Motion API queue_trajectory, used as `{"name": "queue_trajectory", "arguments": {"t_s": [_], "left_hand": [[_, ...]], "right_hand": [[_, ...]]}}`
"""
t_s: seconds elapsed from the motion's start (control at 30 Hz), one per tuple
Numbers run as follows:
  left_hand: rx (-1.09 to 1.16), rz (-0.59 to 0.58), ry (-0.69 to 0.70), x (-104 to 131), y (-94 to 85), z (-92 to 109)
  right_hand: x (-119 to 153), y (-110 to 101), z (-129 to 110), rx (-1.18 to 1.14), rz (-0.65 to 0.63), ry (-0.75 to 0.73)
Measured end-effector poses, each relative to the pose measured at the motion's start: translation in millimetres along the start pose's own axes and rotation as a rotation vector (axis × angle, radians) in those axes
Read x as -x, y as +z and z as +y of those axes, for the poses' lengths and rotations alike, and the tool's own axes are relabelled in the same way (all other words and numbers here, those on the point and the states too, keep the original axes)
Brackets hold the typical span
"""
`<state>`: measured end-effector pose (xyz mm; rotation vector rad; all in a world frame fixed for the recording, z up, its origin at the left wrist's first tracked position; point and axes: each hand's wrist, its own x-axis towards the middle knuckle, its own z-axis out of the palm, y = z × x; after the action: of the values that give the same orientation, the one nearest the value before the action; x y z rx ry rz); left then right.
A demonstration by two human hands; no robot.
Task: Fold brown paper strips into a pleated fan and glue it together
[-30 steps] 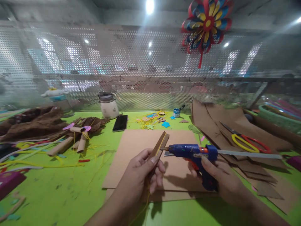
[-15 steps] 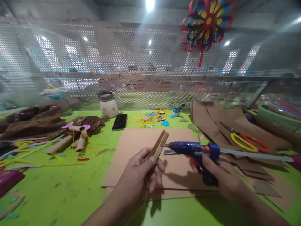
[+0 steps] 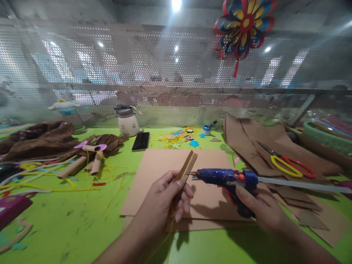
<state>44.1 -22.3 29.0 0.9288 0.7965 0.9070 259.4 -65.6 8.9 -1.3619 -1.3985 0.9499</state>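
Note:
My left hand pinches a folded strip of brown paper between thumb and fingers, tilted up over the cardboard. A yellow strand runs along the strip, and thin yellow threads hang below the hand. My right hand is wrapped round the handle of a blue hot glue gun. Its nozzle points left and meets or nearly meets the strip just above my left thumb. A long whitish glue stick sticks out of the gun's back. Part of the right fingers is hidden behind the gun.
Cardboard sheets lie under my hands on the green table. Scissors rest on brown paper at right. A phone, a jar, a paint pot and paper rolls stand or lie farther back.
The glue gun's nozzle has shifted slightly left and down along the strip, closer to my left thumb. Both hands keep their holds. The whole view has shifted a little.

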Motion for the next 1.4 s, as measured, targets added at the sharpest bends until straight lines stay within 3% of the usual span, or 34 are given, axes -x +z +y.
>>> {"name": "queue_trajectory", "arguments": {"t_s": [0.37, 0.6, 0.87, 1.07, 1.3, 1.4], "left_hand": [[-0.017, -0.017, -0.004, -2.6, -0.9, -1.6], [-0.046, 0.005, -0.007, 0.3, 2.4, 1.0], [-0.03, -0.016, 0.008, -2.5, -0.6, -1.9], [-0.034, -0.007, -0.018, -1.5, 2.4, -1.4], [-0.03, -0.019, -0.001, -2.7, 0.2, -2.1], [-0.025, -0.03, -0.008, -3.3, -1.1, -4.5]], "right_hand": [[2.5, -1.6, 0.7, 0.061, -0.068, -0.037], [-3.4, -3.3, 2.1, 0.038, 0.033, -0.056], [0.7, -2.1, 0.9, 0.054, -0.05, -0.064], [-2.8, -1.6, 2.2, 0.032, 0.035, -0.011], [-1.7, -3.4, 5.0, 0.075, -0.043, -0.041], [-5.5, -6.8, 6.7, 0.066, -0.011, -0.055]]}}
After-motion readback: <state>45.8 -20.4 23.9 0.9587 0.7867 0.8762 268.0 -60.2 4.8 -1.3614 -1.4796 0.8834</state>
